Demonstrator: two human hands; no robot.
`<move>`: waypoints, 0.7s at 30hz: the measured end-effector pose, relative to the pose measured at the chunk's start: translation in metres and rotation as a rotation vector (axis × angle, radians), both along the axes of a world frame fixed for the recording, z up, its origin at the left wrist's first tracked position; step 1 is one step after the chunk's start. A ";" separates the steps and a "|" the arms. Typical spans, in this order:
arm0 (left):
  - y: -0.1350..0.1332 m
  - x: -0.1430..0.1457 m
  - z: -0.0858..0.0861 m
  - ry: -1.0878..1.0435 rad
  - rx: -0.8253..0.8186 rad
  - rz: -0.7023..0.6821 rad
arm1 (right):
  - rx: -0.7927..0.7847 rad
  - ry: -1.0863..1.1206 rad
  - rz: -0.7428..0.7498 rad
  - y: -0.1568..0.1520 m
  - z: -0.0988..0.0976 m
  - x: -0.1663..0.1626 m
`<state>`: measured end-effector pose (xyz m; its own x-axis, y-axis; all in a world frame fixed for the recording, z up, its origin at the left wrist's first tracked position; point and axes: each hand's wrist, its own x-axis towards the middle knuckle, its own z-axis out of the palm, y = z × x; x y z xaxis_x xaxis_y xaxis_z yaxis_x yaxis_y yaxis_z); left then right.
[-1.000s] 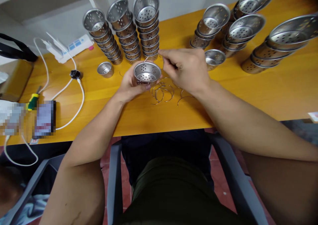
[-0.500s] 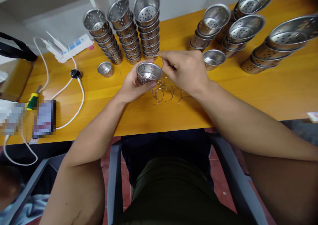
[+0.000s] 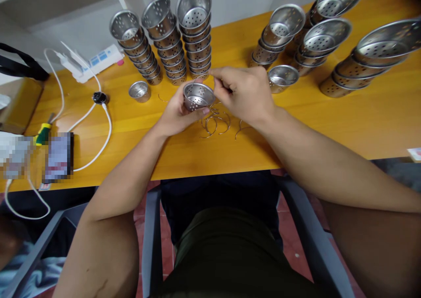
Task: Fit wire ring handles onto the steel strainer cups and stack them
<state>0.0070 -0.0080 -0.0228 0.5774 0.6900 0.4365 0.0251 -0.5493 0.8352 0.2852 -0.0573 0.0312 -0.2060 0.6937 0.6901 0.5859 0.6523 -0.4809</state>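
Observation:
My left hand point(image 3: 174, 114) is wrapped round a small perforated steel cup point(image 3: 198, 96), held above the orange table point(image 3: 345, 118) with its mouth tipped up and to the right. My right hand point(image 3: 245, 94) pinches a thin wire handle point(image 3: 199, 78) at the cup's rim, fingers pressed together. Just beneath the hands, several loose wire handles point(image 3: 217, 122) lie in a heap on the table.
Three tall stacks of perforated cups point(image 3: 194, 30) stand behind my hands, and wider strainer stacks point(image 3: 324, 37) fill the back right. A single cup point(image 3: 139, 91) and a single strainer point(image 3: 283, 76) sit loose. At left lie a power strip point(image 3: 94, 61), white cable point(image 3: 98, 127), screwdriver point(image 3: 44, 131).
The cup in my left hand has shifted slightly right and tilted toward my right hand. My right hand has stayed at the rim, drawing a little closer.

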 end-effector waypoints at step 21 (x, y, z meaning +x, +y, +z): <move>-0.002 0.000 -0.004 0.013 -0.012 0.004 | 0.009 -0.003 -0.011 -0.001 0.000 -0.004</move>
